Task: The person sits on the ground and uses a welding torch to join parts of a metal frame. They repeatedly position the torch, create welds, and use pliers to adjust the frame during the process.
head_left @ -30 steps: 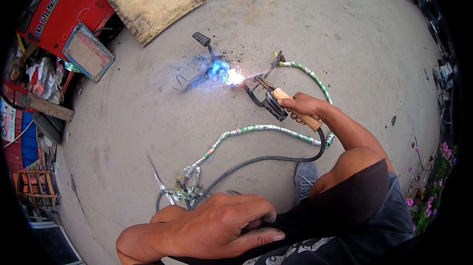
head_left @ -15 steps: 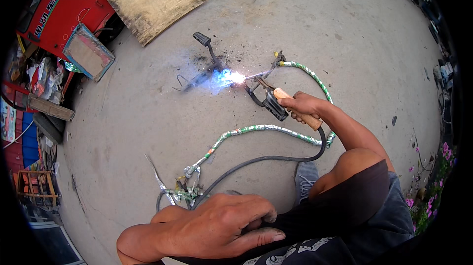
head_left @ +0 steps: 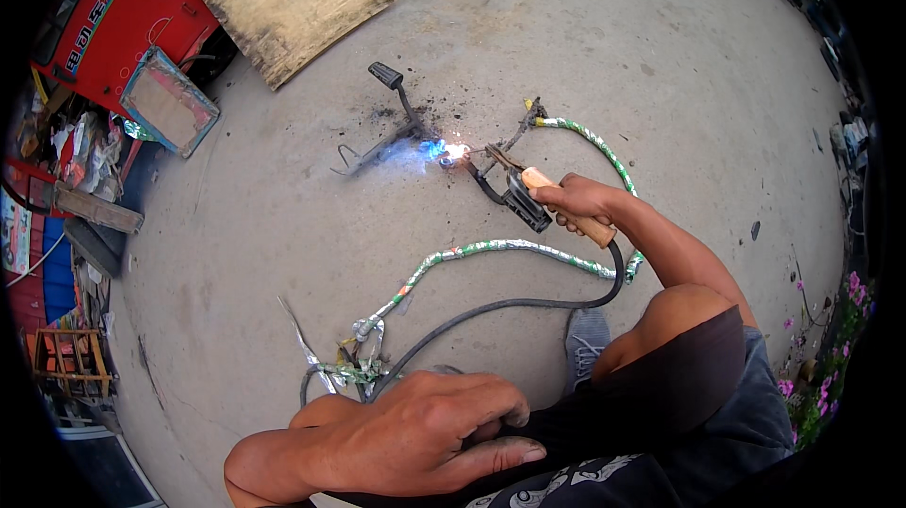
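My right hand [head_left: 578, 203] grips the tan handle of a welding electrode holder [head_left: 595, 230], its jaws pointing left. A thin rod reaches from the jaws to a bright blue-white arc with orange sparks [head_left: 453, 154]. The arc burns on a dark metal pedal assembly [head_left: 377, 149] lying on the concrete. One black pedal [head_left: 385, 75] stands at its far end, another black pedal [head_left: 527, 203] just below the holder's jaws. Glare hides the spot being welded. My left hand [head_left: 444, 432] rests near my left knee, fingers curled in, thumb stretched out, nothing visible in it.
A black cable [head_left: 491, 306] runs from the holder across the ground. A cable wrapped in green and silver [head_left: 500, 245] loops around to a clamp [head_left: 536, 113] beside the pedals. A wooden board [head_left: 293, 3], a red vehicle [head_left: 142, 17] and clutter lie left; pink flowers [head_left: 830, 376] grow right.
The arc's glow has shrunk and turned more orange, and less smoke hangs around it, so more of the metal shows. Both hands stay almost where they were.
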`<state>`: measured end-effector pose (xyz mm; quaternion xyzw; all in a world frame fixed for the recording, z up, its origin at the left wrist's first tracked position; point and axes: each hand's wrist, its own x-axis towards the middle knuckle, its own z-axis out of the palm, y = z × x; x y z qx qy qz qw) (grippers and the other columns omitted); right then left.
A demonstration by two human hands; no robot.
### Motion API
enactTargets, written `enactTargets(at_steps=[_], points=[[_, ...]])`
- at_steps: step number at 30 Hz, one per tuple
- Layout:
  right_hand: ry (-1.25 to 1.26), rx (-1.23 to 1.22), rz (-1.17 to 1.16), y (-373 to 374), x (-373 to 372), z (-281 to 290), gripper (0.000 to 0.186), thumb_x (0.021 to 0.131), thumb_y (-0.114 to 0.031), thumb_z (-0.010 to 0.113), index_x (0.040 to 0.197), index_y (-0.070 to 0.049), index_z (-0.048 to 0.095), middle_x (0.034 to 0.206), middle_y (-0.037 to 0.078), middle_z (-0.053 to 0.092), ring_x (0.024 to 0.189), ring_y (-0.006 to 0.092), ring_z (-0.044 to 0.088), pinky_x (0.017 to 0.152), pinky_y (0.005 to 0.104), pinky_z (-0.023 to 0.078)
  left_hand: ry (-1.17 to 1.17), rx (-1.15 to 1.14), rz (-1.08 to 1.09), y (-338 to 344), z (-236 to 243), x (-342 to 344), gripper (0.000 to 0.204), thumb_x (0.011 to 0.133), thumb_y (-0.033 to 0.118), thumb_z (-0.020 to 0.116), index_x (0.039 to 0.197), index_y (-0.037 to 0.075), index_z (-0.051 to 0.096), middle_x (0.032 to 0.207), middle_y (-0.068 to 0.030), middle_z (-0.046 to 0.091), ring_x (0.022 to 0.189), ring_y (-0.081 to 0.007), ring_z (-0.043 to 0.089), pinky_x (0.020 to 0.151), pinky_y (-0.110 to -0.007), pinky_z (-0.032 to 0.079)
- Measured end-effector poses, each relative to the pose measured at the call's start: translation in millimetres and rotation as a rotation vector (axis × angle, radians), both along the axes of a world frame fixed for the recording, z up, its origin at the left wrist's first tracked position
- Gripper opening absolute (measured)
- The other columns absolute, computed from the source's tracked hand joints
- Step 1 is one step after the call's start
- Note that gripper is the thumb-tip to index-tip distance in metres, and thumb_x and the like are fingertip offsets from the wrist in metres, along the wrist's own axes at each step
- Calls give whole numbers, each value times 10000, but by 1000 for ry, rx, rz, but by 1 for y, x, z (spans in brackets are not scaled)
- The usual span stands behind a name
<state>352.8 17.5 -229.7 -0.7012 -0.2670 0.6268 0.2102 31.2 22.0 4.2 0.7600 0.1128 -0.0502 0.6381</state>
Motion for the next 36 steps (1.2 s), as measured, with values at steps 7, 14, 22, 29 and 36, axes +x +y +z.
enactTargets(at_steps=[7, 14, 22, 29, 36], points=[[8, -8, -2, -1, 1, 1, 504, 900, -559, 700, 822, -78, 574, 679, 21, 538, 529, 131, 537, 449, 307, 445, 19, 5, -3, 1, 0, -1, 291, 948, 269, 748, 960, 1, 637, 769, -135, 652, 629, -268, 645, 570, -374, 498], [1, -11, -7, 0, 1, 3, 489, 891, -551, 704, 810, -90, 566, 679, 19, 537, 530, 137, 537, 451, 309, 446, 16, 20, 3, 1, 1, 0, 289, 949, 270, 748, 960, 4, 636, 763, -137, 644, 632, -281, 639, 573, -384, 491], [-11, -21, 10, 3, 1, 3, 479, 897, -534, 691, 820, -76, 576, 684, 22, 546, 534, 134, 550, 446, 315, 452, 19, 37, 1, 0, 1, 0, 292, 947, 272, 750, 952, 3, 636, 750, -142, 636, 618, -288, 630, 561, -386, 486], [-2, -24, 2, 3, 2, 4, 488, 903, -533, 701, 839, -63, 589, 683, 20, 543, 532, 129, 541, 449, 310, 451, 13, 41, 18, -1, 0, -1, 304, 939, 275, 759, 950, -1, 634, 735, -137, 626, 605, -285, 618, 555, -387, 479], [0, -23, 12, 5, 4, 1, 481, 904, -531, 705, 832, -67, 597, 676, 23, 549, 530, 133, 544, 451, 311, 452, 26, 48, 12, 0, 0, -1, 306, 935, 274, 764, 947, -2, 633, 740, -136, 632, 609, -284, 621, 555, -383, 478]])
